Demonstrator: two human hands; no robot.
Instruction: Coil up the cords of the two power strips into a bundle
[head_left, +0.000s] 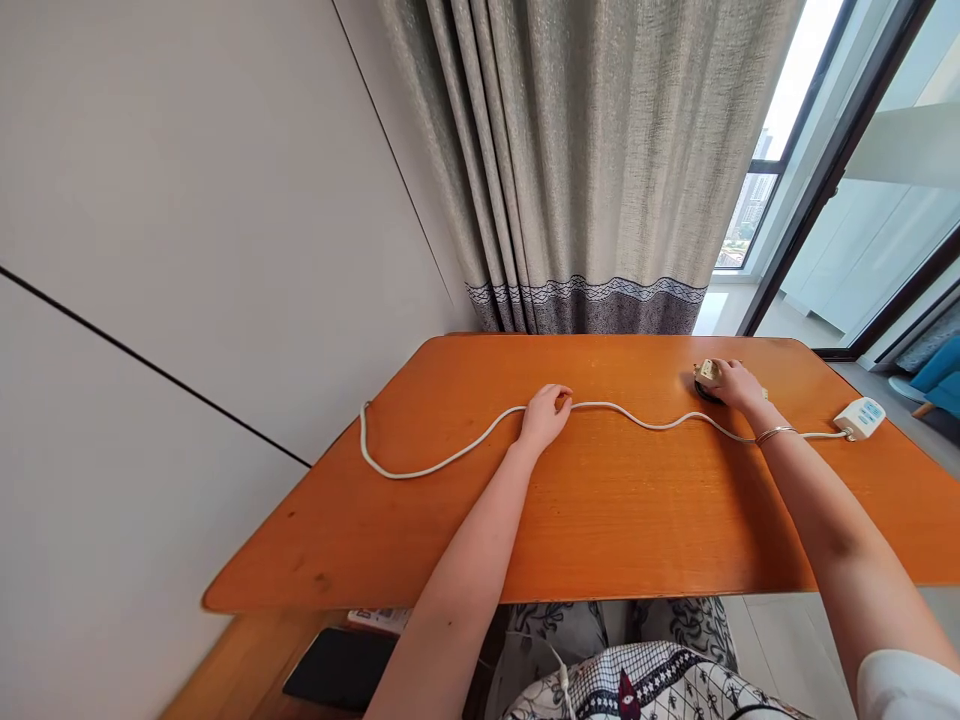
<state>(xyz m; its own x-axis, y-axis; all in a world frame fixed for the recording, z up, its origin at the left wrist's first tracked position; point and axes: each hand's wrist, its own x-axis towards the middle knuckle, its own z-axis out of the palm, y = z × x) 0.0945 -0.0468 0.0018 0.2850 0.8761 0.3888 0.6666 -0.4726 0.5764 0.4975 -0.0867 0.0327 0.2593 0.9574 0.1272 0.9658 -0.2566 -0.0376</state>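
Observation:
A white extension cord [435,470] runs in loose waves across the orange wooden table [600,520]. Its right end joins a small white socket block [861,418] with pale blue faces, and its left end goes over the table's far left edge. My left hand [546,415] rests mid-table, thumb and fingers pinched on the cord. Near the back right, my right hand [736,386] is closed over a small beige, blocky object [707,373] with a dark part beneath it; its kind is hard to make out. The cord passes under my right wrist.
A pale wall [187,200] borders the table's left side. Behind it hangs a grey-beige curtain [622,150], with a glass door and window at right. Below the front edge lie a dark flat object [341,668] on a wooden surface and my patterned clothing.

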